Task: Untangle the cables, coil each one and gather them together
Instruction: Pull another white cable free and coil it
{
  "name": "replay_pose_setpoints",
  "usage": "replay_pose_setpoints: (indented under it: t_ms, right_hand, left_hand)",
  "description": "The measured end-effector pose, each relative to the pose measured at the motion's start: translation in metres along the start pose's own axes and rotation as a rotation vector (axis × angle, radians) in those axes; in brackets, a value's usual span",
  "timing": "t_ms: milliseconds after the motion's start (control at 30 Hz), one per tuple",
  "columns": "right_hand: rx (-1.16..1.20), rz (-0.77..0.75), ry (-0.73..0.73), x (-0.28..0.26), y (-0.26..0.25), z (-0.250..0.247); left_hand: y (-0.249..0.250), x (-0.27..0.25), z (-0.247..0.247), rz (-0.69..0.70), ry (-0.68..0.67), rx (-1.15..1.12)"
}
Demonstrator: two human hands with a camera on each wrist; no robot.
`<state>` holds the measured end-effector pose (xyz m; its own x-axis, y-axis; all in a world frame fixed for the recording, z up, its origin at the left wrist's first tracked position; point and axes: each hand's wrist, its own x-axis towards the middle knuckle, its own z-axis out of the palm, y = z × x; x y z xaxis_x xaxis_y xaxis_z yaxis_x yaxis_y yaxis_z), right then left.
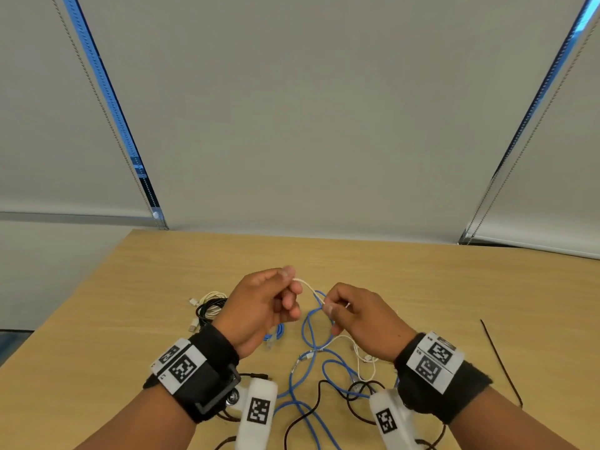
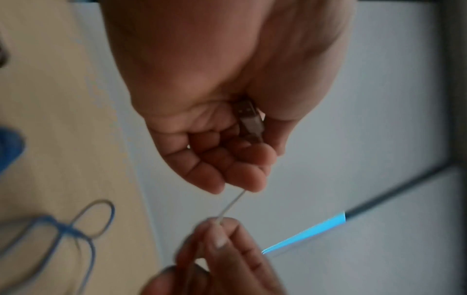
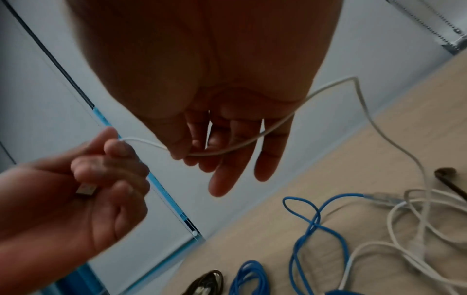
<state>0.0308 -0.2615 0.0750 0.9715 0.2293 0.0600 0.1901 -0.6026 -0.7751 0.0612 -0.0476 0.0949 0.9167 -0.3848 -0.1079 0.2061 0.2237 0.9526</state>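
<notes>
A white cable (image 1: 308,286) is stretched in the air above the table (image 1: 422,280), a short span of it running between the two hands: the left hand (image 1: 259,306) pinches it at thumb and forefinger with its USB plug (image 2: 248,117) tucked in the curled fingers, and the right hand (image 1: 360,316) pinches it a little farther along. The rest trails down to a loose tangle of blue cable (image 1: 311,332), white and black cable (image 1: 319,397) on the table below the hands. A coiled bundle (image 1: 209,306) of white and black cables lies to the left, and a black cable tie (image 1: 500,358) lies well apart to the right.

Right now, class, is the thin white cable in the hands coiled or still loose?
Loose: the thin white cable runs uncoiled from the left hand to the right hand, trailing down to the wooden table.
</notes>
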Motion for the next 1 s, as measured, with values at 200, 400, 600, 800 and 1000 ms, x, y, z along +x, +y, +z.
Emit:
replay_pose_setpoints:
  t_ms: [200,400,600,800,1000]
  right_hand:
    - [-0.161,-0.041,-0.248,-0.008,-0.011,0.016]
    - [0.083,-0.184,0.019,0.001,-0.044,-0.008]
    - [0.276,-0.055,0.221,0.011,-0.034,-0.029]
    - [0.562,0.029,0.17,0.005,-0.025,-0.016]
    - [0.256,0.013,-0.089,-0.01,-0.022,0.014]
  left_hand:
    - [0.011,0.007,-0.007,0.271,0.121,-0.296]
    - [-0.003,-0.001,-0.007,0.228,0.018,0.614]
    - [-0.009,-0.015,0.018,0.21,-0.161,0.341]
    - [0.011,-0.013,0.022,0.296,-0.085,-0.144]
    - [0.016,0.008,0.01,0.414,0.246,0.045]
